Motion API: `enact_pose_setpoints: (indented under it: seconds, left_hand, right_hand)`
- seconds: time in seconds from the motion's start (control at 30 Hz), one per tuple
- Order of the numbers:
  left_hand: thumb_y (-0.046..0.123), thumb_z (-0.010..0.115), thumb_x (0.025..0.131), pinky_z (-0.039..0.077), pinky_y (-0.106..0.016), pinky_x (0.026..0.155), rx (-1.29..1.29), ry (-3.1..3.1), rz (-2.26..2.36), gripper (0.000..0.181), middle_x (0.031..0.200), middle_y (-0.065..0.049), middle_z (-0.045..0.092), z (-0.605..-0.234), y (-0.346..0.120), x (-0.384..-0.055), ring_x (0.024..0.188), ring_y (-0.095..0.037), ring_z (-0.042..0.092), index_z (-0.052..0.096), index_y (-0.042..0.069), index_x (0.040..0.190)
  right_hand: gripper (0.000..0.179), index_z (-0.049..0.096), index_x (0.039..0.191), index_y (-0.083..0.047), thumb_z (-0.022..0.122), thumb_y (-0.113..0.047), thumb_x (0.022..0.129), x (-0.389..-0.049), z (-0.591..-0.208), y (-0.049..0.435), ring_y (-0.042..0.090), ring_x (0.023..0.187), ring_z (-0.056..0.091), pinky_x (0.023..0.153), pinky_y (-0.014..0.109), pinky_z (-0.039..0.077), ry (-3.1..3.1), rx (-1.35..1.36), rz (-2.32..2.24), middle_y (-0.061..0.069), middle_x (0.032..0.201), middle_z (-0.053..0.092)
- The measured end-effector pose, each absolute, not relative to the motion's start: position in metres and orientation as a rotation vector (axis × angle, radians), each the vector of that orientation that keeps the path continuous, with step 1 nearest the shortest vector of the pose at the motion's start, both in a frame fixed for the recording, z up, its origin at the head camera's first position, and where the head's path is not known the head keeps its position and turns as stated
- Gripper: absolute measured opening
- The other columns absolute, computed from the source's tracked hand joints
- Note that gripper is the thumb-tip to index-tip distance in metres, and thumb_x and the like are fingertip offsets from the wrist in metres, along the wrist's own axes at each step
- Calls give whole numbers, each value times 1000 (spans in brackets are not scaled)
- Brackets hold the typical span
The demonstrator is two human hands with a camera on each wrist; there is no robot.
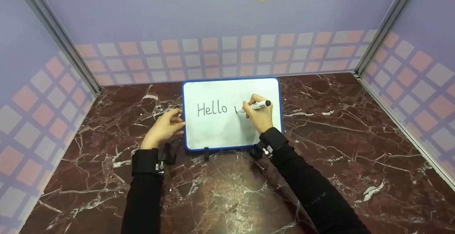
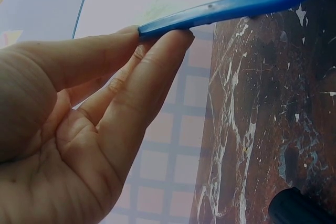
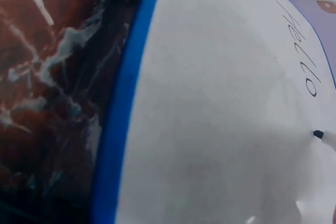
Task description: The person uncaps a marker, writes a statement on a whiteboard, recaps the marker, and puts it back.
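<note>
A whiteboard (image 1: 220, 132) with a blue frame stands on the marbled table, with "Hello" and the start of another letter in black on it. My left hand (image 1: 165, 125) pinches the board's left edge; in the left wrist view the thumb lies at the front of the blue frame (image 2: 226, 11) and fingers reach behind it. Over the right half of the board, my right hand (image 1: 261, 115) grips a white marker (image 1: 257, 106) with a black end. Its dark tip (image 3: 318, 134) is at the board's surface, to the right of "Hello" (image 1: 212, 109).
Small black feet, one being a support (image 1: 206, 154), show under the board's lower edge. Behind it rises a purple wall (image 1: 213, 17) with pink and white checks, and side panels flank the marbled table (image 1: 337, 148). Each wrist wears a black camera strap (image 1: 145, 162).
</note>
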State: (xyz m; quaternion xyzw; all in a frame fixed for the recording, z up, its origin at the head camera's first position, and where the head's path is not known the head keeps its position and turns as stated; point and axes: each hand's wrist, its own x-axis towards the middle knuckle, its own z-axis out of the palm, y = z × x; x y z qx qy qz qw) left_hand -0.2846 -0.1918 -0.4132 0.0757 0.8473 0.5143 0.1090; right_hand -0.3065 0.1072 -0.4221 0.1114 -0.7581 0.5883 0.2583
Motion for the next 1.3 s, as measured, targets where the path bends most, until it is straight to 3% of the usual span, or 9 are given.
enact_pose_setpoints:
  seconds: [0.27, 0.57, 0.8, 0.97, 1.2, 1.3]
  left_hand:
    - [-2, 49, 101, 54, -49, 101, 221, 2480, 1524, 45, 134, -36, 49, -413, -192, -285, 121, -43, 56, 36, -7, 144]
    - [-1, 49, 101, 53, -49, 102, 226, 2489, 1501, 46, 134, -36, 50, -411, -192, -285, 121, -44, 56, 34, -8, 145]
    - [-1, 49, 101, 55, -49, 100, 217, 2494, 1509, 45, 131, -36, 51, -413, -192, -284, 118, -42, 58, 36, -8, 143]
    - [-2, 49, 100, 54, -48, 101, 226, 2479, 1526, 46, 133, -37, 49, -414, -192, -284, 120, -43, 56, 35, -9, 144]
    - [-3, 50, 100, 54, -48, 100, 221, 2479, 1532, 45, 133, -37, 50, -413, -192, -284, 118, -42, 58, 36, -8, 143]
    - [-2, 50, 100, 55, -48, 100, 225, 2479, 1530, 46, 133, -36, 49, -413, -192, -284, 120, -43, 57, 36, -8, 143]
  right_hand:
    - [33, 45, 62, -9, 64, 1, 88, -308, -420, 108, 8, 47, 55, 46, 17, 38, -2001, 279, 1596, 4, 60, 58]
    - [40, 37, 58, -13, 59, 8, 83, -306, -423, 111, 5, 40, 46, 40, 16, 32, -1998, 295, 1570, -2, 53, 49]
    - [32, 44, 62, -9, 62, 5, 85, -309, -422, 113, 5, 45, 51, 43, 15, 37, -1921, 252, 1610, -3, 57, 54]
    - [33, 42, 61, -6, 58, 10, 85, -311, -424, 118, 4, 41, 47, 40, 15, 32, -1845, 224, 1665, -5, 49, 50]
    - [29, 40, 61, 3, 56, 13, 84, -314, -426, 121, 4, 41, 46, 41, 13, 31, -1834, 210, 1694, -4, 50, 50]
    - [31, 40, 61, 0, 57, 12, 84, -315, -425, 121, 4, 42, 47, 41, 13, 32, -1843, 205, 1670, -5, 52, 50]
